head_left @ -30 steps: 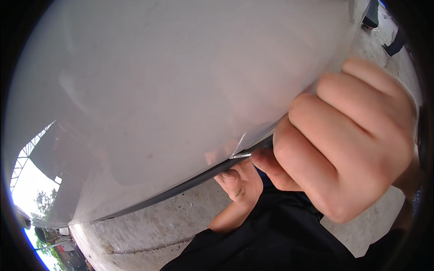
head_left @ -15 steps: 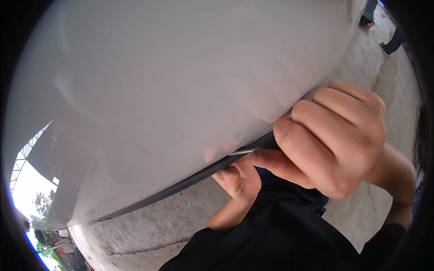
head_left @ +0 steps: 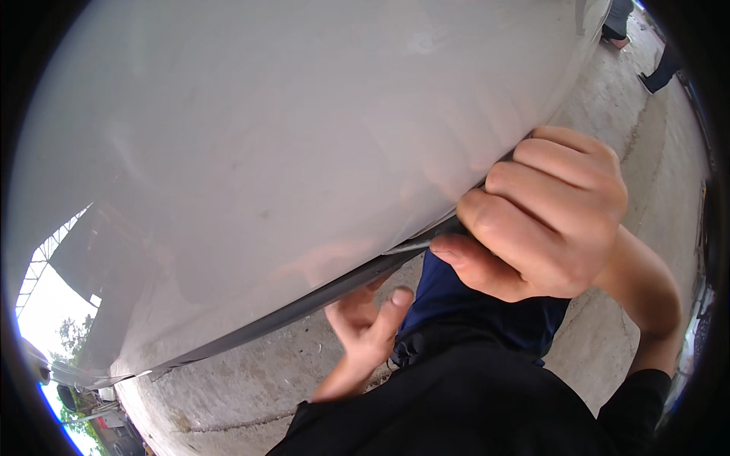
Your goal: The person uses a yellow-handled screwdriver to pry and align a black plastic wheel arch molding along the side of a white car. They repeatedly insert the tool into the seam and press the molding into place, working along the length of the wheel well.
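Note:
A glossy light-grey, curved vehicle panel fills the upper part of the head view. Along its lower edge runs a black trim strip, with a thin pale sliver near my right hand. My right hand is closed around the strip's right portion, knuckles up and thumb tip on its near side. Below the strip, further left, is my left hand. Its thumb stands away from the other fingers, whose tips pass behind the strip and are partly hidden. I see nothing in its grasp.
Under the panel lies a grey concrete floor with a dark crack. At the upper right are the legs and shoes of other people. My black shirt and dark blue trousers show at the bottom. Trees and parked vehicles appear at the lower left.
My left hand has moved left and down from beside my right hand, its thumb now lifted off the strip. My right hand has shifted slightly left, still gripping the trim.

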`<state>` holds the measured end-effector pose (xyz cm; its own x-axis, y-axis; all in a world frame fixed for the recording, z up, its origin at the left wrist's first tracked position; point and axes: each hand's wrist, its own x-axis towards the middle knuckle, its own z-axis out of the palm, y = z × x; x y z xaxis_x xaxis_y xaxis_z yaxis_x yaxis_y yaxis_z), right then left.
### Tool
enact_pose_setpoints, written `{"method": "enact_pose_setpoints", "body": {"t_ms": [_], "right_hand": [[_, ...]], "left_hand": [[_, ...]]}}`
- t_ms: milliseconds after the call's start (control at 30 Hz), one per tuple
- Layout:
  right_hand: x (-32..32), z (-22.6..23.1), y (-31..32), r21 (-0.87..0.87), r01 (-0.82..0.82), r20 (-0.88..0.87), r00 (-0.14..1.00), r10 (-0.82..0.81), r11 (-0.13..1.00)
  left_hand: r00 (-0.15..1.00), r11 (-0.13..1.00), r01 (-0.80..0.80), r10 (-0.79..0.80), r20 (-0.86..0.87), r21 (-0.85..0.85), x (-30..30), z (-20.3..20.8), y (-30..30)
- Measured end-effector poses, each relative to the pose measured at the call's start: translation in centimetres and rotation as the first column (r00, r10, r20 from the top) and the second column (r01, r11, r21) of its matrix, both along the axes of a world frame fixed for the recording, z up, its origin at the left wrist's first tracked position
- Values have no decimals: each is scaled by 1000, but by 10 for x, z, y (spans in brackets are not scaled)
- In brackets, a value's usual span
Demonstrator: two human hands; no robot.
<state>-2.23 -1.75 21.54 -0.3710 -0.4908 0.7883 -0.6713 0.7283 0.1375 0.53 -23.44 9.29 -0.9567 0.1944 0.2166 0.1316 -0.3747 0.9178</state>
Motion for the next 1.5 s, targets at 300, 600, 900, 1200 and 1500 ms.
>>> {"method": "enact_pose_setpoints", "body": {"t_ms": [300, 600, 900, 1200, 1500], "right_hand": [[-5, -8, 5, -30, -21, -67, 998, 19, 999], [-3, -8, 8, -24, 8, -24, 1000, -9, 1000], [2, 3, 3, 155, 43, 119, 991, -62, 987], [11, 31, 8, 425, -65, 304, 950, -75, 903], [9, 62, -1, 652, -121, 53, 992, 114, 748]], "left_hand": [[460, 655, -439, -425, -780, -615, -4, 102, -71], [938, 733, 10, -243, -248, -680, -2, 34, -21], [967, 867, -244, 253, -39, -435, -3, -6, 41], [840, 837, -542, 541, -35, -76, 6, 18, 83], [806, 800, -591, 591, -39, -97, -1, 21, 85]]}}
